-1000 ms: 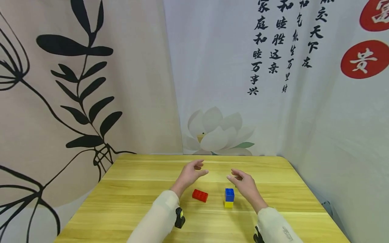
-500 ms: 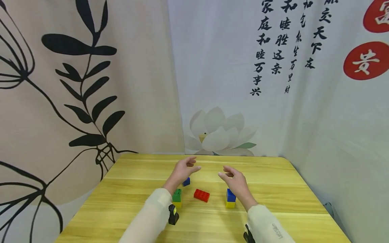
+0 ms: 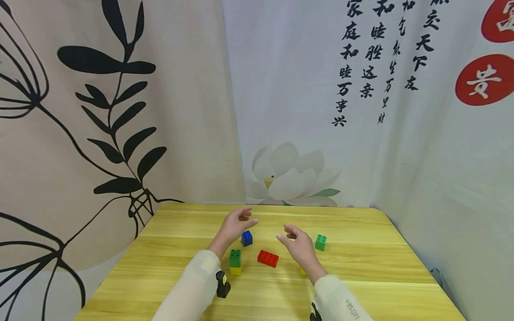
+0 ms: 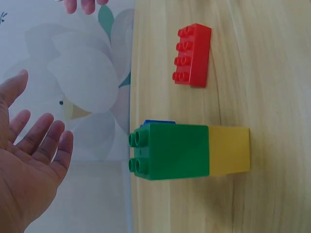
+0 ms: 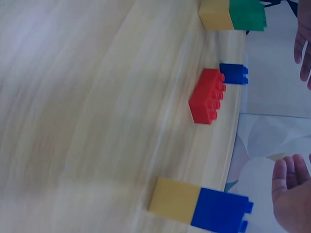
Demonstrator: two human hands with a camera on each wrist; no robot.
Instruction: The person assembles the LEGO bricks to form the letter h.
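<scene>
My left hand (image 3: 233, 228) hovers over the table with its fingers loosely extended, holding nothing. Near it are a small blue brick (image 3: 246, 238) and a stack of a green brick (image 3: 235, 257) on a yellow brick (image 3: 235, 270). My right hand (image 3: 300, 248) is also raised and holds nothing, its fingers slightly bent. Behind its wrist, only a sliver of another yellow brick (image 3: 303, 271) shows in the head view. The right wrist view reveals a blue brick (image 5: 219, 210) on that yellow one. Between the hands lies a red brick (image 3: 267, 258) with two rows of studs.
A separate green brick (image 3: 321, 242) sits to the right of my right hand. The wooden table (image 3: 361, 294) extends around the bricks, with a printed curtain (image 3: 192, 111) hanging beyond its far edge.
Both hands have shifted left. The green-and-yellow stack, the small blue brick and the right green brick have come into sight, while the right hand now covers the blue-on-yellow stack's top. The bricks stay put.
</scene>
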